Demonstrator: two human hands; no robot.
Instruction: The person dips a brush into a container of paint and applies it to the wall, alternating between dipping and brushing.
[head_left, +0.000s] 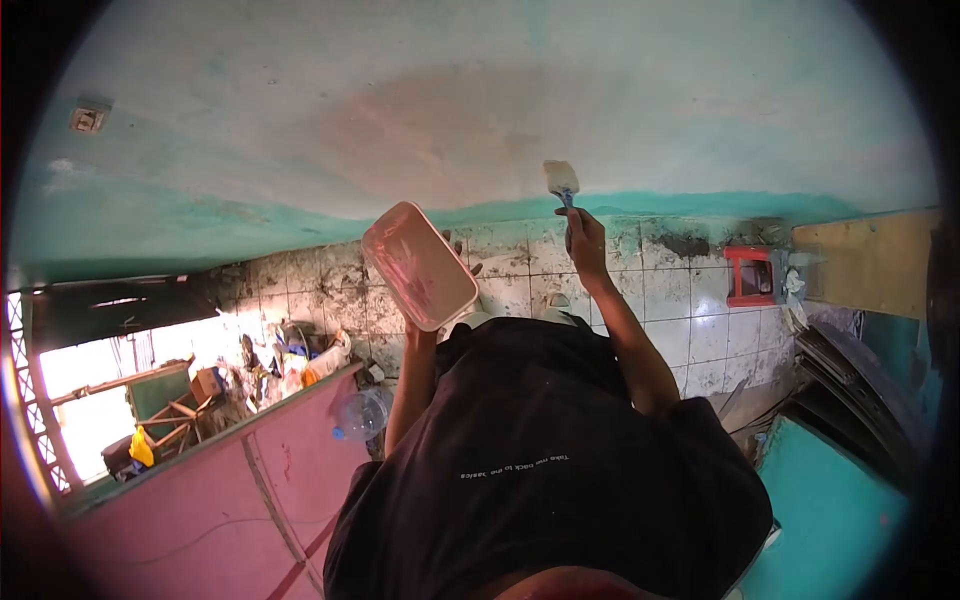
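Note:
My left hand is closed around a rectangular plastic tub, gripping it from underneath with its fingertips showing past the right side. Pink and whitish paint smears the inside of the tub, which tilts toward the left. In my right hand is a paintbrush, held by its handle with the bristles pointing up. The bristles look pale and overlap the wall in this view. Pale pinkish-white covers much of that wall, while a green band runs along its bottom.
Stained white tiles cover the floor. A red-framed object stands at the right, near leaning dark sheets. A pink panel and a clear plastic bottle are at the left, with clutter behind.

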